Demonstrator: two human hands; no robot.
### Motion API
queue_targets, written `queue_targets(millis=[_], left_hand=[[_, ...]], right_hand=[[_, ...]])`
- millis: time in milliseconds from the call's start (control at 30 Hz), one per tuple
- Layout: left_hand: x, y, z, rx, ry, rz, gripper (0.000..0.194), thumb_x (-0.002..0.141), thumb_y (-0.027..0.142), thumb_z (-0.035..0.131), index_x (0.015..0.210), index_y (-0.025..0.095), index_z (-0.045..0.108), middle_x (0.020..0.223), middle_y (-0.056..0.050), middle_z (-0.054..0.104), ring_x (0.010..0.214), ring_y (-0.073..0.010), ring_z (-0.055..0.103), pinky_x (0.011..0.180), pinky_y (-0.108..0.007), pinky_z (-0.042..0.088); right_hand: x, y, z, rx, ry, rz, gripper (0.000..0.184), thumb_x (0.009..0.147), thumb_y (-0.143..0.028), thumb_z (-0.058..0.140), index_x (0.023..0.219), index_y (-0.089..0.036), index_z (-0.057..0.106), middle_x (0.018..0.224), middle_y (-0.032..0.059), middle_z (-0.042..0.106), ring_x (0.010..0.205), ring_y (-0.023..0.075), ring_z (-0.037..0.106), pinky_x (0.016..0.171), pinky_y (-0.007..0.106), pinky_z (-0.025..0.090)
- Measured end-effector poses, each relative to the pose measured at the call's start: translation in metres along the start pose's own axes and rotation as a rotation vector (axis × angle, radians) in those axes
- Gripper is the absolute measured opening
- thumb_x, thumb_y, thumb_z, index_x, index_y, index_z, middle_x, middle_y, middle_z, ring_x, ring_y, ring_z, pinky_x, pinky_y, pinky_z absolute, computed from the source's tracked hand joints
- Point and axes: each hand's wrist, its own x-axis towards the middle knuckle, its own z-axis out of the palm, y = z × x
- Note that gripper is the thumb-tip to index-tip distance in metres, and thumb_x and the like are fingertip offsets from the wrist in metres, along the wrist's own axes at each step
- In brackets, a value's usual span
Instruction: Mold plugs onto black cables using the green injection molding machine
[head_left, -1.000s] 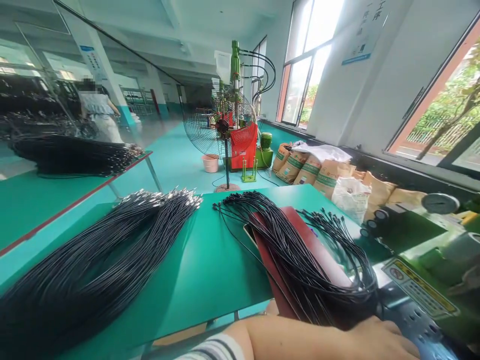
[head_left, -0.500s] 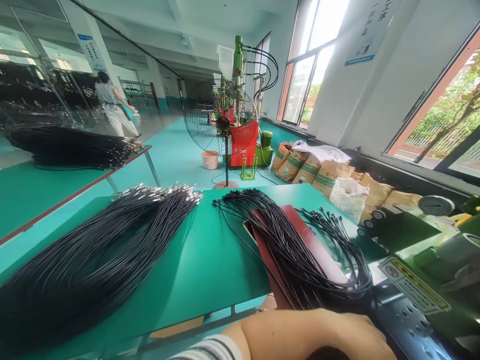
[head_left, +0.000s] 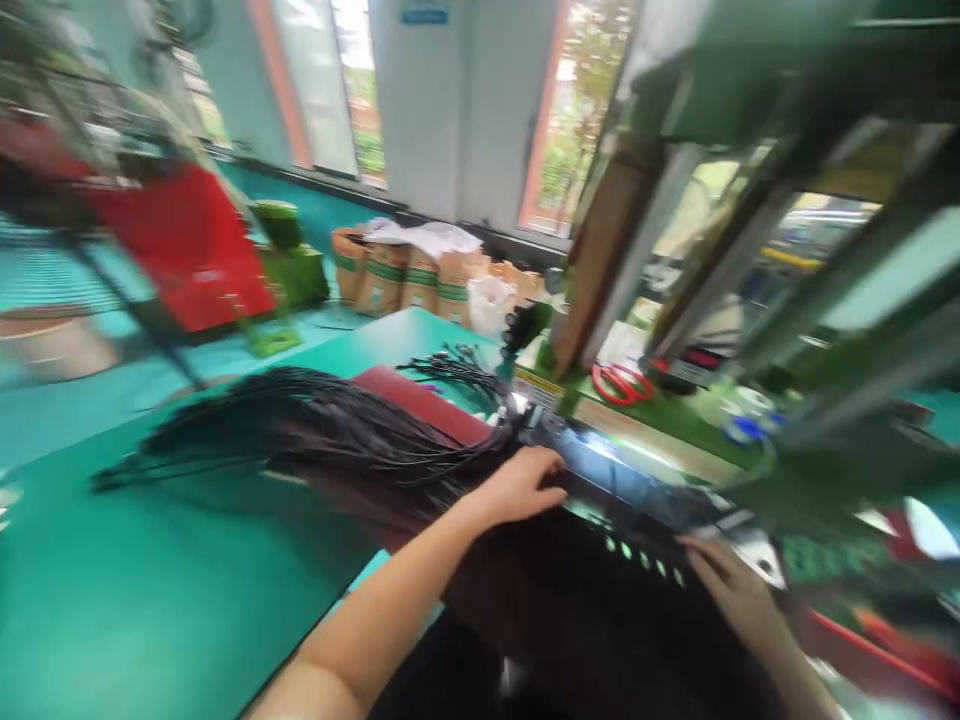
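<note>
A long dark metal plate (head_left: pixel 637 515) with a row of light slots along its near edge lies before the green machine, blurred by motion. My left hand (head_left: pixel 529 485) is at its left end, fingers curled over the edge and thumb a little apart. My right hand (head_left: pixel 724 580) grips around its right end, its fingertips smeared. Left of my left hand, a bundle of black cables (head_left: pixel 352 425) lies across a dark red board (head_left: pixel 420 395) on the green table (head_left: pixel 150 590). A smaller cable bunch (head_left: pixel 457 365) rests behind the board.
The green machine (head_left: pixel 675 420) with upright columns fills the right side. On its ledge lie red-handled scissors (head_left: pixel 622 385) and a blue-and-white item (head_left: pixel 746 425). Paper sacks (head_left: pixel 420 280) line the wall under the windows. A red machine (head_left: pixel 187 245) stands at the left.
My view has swung right, toward the green machine. My right hand has come into view, and my left hand's fingers now show at the plate. The large silver-tipped cable bundle has nearly left view.
</note>
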Motion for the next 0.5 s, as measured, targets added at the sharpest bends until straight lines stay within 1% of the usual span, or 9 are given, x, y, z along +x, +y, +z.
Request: queue_targets(millis=[67, 167, 233, 300, 333, 400, 500], left_hand=[[0.008, 0.001, 0.003, -0.209, 0.04, -0.146, 0.036, 0.07, 0.027, 0.062, 0.104, 0.019, 0.057, 0.098, -0.009, 0.062, 0.092, -0.0226, 0.056, 0.082, -0.033, 0.041], [0.024, 0.006, 0.013, -0.562, 0.062, -0.379, 0.039, 0.065, 0.027, 0.068, 0.102, 0.018, 0.058, 0.096, -0.008, 0.062, 0.089, -0.0213, 0.057, 0.081, -0.033, 0.043], [0.034, 0.012, 0.023, -0.826, 0.084, -0.533, 0.036, 0.063, 0.023, 0.069, 0.097, 0.017, 0.058, 0.093, -0.008, 0.063, 0.085, -0.02, 0.058, 0.078, -0.033, 0.044], [0.043, 0.019, 0.038, -1.069, 0.123, -0.711, 0.025, 0.067, 0.017, 0.065, 0.09, 0.016, 0.056, 0.088, -0.007, 0.063, 0.081, -0.0185, 0.06, 0.075, -0.032, 0.046], [0.047, 0.022, 0.046, -1.154, 0.134, -0.789, 0.018, 0.07, 0.015, 0.061, 0.087, 0.015, 0.055, 0.086, -0.007, 0.062, 0.079, -0.0176, 0.061, 0.074, -0.031, 0.047], [0.055, 0.026, 0.061, -1.227, 0.132, -0.9, 0.006, 0.075, 0.013, 0.053, 0.081, 0.014, 0.052, 0.084, -0.008, 0.062, 0.076, -0.0158, 0.061, 0.071, -0.028, 0.048], [0.069, 0.028, 0.08, -1.247, 0.065, -0.969, 0.004, 0.077, 0.012, 0.049, 0.08, 0.013, 0.052, 0.084, -0.01, 0.062, 0.074, -0.0157, 0.062, 0.066, -0.025, 0.048]], right_hand=[[-0.004, -0.006, -0.002, 0.066, -0.047, 0.081, 0.028, 0.08, -0.04, 0.045, 0.087, -0.024, 0.067, 0.083, 0.0045, 0.065, 0.081, 0.0203, 0.062, 0.075, 0.034, 0.05], [-0.001, -0.018, -0.003, 0.11, -0.057, 0.131, 0.024, 0.079, -0.031, 0.044, 0.085, -0.022, 0.066, 0.079, 0.0047, 0.061, 0.076, 0.0185, 0.06, 0.074, 0.034, 0.048], [-0.001, -0.024, -0.003, 0.137, -0.041, 0.133, 0.022, 0.079, -0.027, 0.045, 0.084, -0.02, 0.065, 0.078, 0.0046, 0.06, 0.076, 0.0183, 0.059, 0.074, 0.034, 0.047], [-0.003, -0.026, -0.003, 0.155, -0.033, 0.131, 0.022, 0.079, -0.023, 0.045, 0.085, -0.019, 0.065, 0.079, 0.0043, 0.059, 0.077, 0.0178, 0.058, 0.075, 0.034, 0.046], [-0.004, -0.026, -0.003, 0.158, -0.033, 0.132, 0.022, 0.079, -0.021, 0.045, 0.085, -0.019, 0.065, 0.079, 0.004, 0.059, 0.078, 0.0174, 0.058, 0.075, 0.033, 0.045], [-0.007, -0.024, -0.002, 0.155, -0.036, 0.139, 0.021, 0.079, -0.018, 0.045, 0.085, -0.02, 0.065, 0.078, 0.0031, 0.059, 0.077, 0.0163, 0.057, 0.075, 0.032, 0.045], [-0.008, -0.022, -0.001, 0.151, -0.041, 0.141, 0.021, 0.079, -0.016, 0.046, 0.085, -0.02, 0.066, 0.079, 0.0024, 0.058, 0.077, 0.0152, 0.057, 0.075, 0.03, 0.045]])
